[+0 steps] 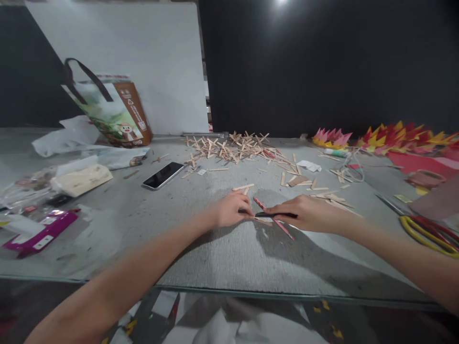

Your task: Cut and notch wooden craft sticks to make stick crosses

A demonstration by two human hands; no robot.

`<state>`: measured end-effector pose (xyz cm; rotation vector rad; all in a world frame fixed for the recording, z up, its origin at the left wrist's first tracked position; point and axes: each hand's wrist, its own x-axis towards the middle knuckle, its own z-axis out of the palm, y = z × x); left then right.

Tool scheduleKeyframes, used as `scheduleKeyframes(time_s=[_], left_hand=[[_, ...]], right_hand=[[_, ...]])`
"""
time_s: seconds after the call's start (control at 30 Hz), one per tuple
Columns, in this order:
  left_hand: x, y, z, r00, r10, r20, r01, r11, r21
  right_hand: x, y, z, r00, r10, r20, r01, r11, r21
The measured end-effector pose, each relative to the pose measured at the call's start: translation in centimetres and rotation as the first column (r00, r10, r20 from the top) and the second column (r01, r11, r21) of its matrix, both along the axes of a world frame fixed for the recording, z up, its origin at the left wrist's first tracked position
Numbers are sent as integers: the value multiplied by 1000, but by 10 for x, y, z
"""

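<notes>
My right hand (307, 212) is closed around a slim black craft knife (285, 215), whose tip points left toward my other hand. My left hand (231, 209) presses down on the table with its fingers together, holding a pale wooden stick (263, 222) that lies under the knife tip. Something dark shows between those fingers, too small to name. A red patterned strip (285, 229) lies slanted beneath the knife. Just beyond my left hand are a few loose wooden sticks (244, 187).
A heap of wooden sticks (229, 148) lies at the back. Left are a phone (164, 175), a paper bag (114, 112) and a purple packet (41, 234). Right are scissors (426, 234) with yellow and red handles, a glue stick (335, 153) and red-yellow paper points (398, 138).
</notes>
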<state>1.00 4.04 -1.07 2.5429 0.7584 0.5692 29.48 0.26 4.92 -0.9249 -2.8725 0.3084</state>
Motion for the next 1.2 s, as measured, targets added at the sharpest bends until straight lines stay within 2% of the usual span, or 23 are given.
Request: scheduleKeyframes(time_s=[0.33,0.8,1.2], left_hand=[[-2,1,-2,996,-92,18,90,992,88],[0,1,-2,999,-50,21,49,998,47],[0,2,-3,996,-77,35,75,995,67]], right_hand=[[3,-2,1,1000,4,18,-3,999,-36],[5,-3,2,999,34,31,-34,999,-4],[6,-4,2,999,30,28,-31,999,34]])
